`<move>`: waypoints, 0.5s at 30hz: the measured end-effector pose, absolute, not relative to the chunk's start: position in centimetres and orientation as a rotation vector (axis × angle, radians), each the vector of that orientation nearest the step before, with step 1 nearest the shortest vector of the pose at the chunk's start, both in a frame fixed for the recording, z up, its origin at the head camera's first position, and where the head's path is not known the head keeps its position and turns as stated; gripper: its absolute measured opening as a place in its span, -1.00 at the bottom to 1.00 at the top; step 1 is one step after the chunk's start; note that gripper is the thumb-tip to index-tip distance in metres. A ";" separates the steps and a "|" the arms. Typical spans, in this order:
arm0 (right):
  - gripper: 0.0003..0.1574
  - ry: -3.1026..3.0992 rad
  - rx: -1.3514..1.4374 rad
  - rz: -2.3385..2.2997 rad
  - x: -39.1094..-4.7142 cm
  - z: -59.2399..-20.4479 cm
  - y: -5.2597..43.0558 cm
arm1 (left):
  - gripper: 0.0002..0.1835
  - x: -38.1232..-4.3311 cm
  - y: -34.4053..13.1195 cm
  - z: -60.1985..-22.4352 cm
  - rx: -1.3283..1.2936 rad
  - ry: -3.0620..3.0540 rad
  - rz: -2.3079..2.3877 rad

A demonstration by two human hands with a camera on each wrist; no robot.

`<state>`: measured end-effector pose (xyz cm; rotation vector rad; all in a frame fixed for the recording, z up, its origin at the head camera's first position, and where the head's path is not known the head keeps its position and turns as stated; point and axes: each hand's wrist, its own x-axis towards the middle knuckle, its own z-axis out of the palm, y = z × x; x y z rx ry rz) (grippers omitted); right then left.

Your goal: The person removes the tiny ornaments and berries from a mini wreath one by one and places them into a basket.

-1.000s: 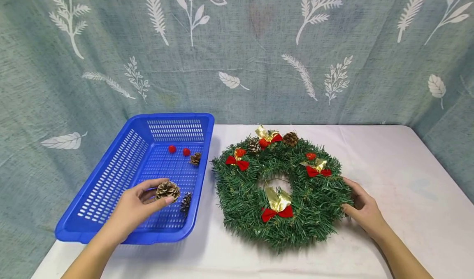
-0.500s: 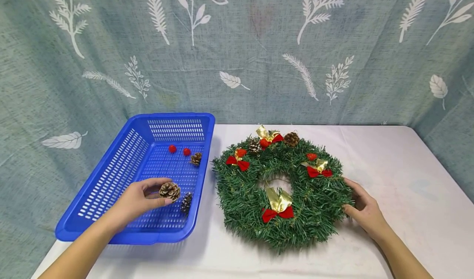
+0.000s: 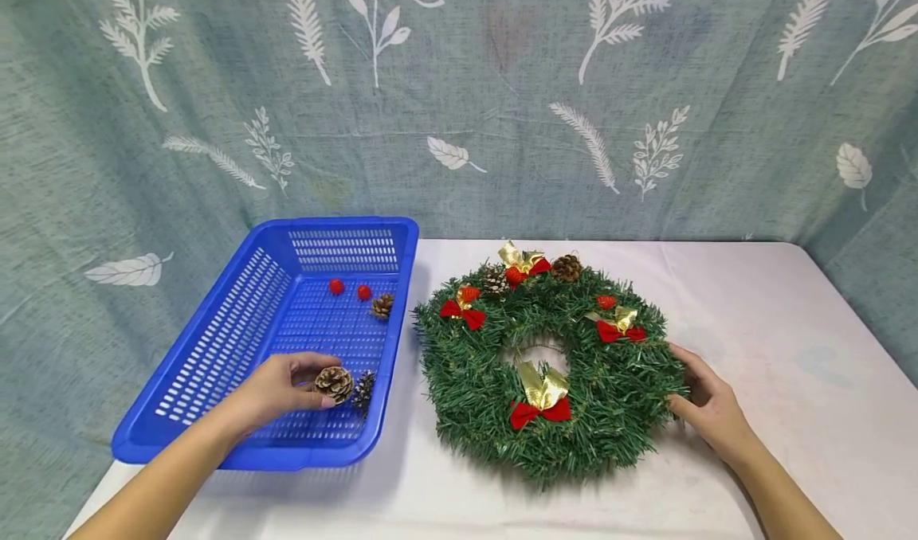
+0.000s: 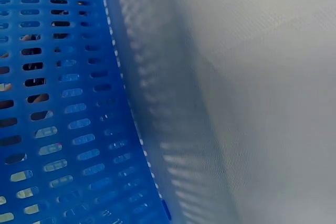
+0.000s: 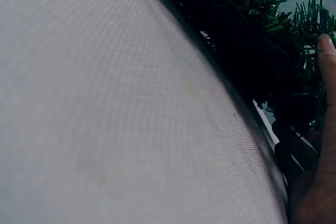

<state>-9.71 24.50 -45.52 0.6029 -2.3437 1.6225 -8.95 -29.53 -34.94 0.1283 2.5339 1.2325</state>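
In the head view my left hand [image 3: 276, 393] pinches a brown pine cone [image 3: 333, 385] between thumb and fingers, low in the front part of the blue plastic basket [image 3: 405, 301]. Just right of it lies a darker pine cone [image 3: 363, 390], against the basket's wall. A green wreath [image 3: 459, 397] with red and gold bows lies on the table, and my right hand [image 3: 710, 405] grips its right edge. The right wrist view shows the thumb [image 5: 327, 69] on the foliage [image 5: 252, 30], the other fingers in shadow below. Slotted basket wall [image 4: 58, 103] fills the left of the left wrist view.
Farther back in the basket are two red berries [image 3: 336, 286] and another pine cone [image 3: 382, 307]. The wreath bears a red bow [image 3: 540, 412] in front and a brown pine cone [image 3: 566, 268] at the back. A patterned curtain [image 3: 502, 166] hangs behind the white-covered table [image 3: 774, 325].
My left hand has sunk a little into the basket with the pine cone, toward the darker cone. The right hand keeps its grip on the wreath, which stays in place.
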 end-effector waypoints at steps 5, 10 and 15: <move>-0.13 -2.340 0.607 1.629 -9.7 -45.5 24.6 | -0.36 -9.0 -29.5 -35.0 0.148 2.573 1.144; -0.12 -2.316 0.627 1.671 -9.8 -45.4 24.5 | -0.34 -8.9 -29.4 -34.9 0.150 2.562 1.183; -0.12 -2.294 0.637 1.691 -9.8 -45.4 24.4 | -0.28 -8.9 -29.6 -34.6 0.126 2.538 1.284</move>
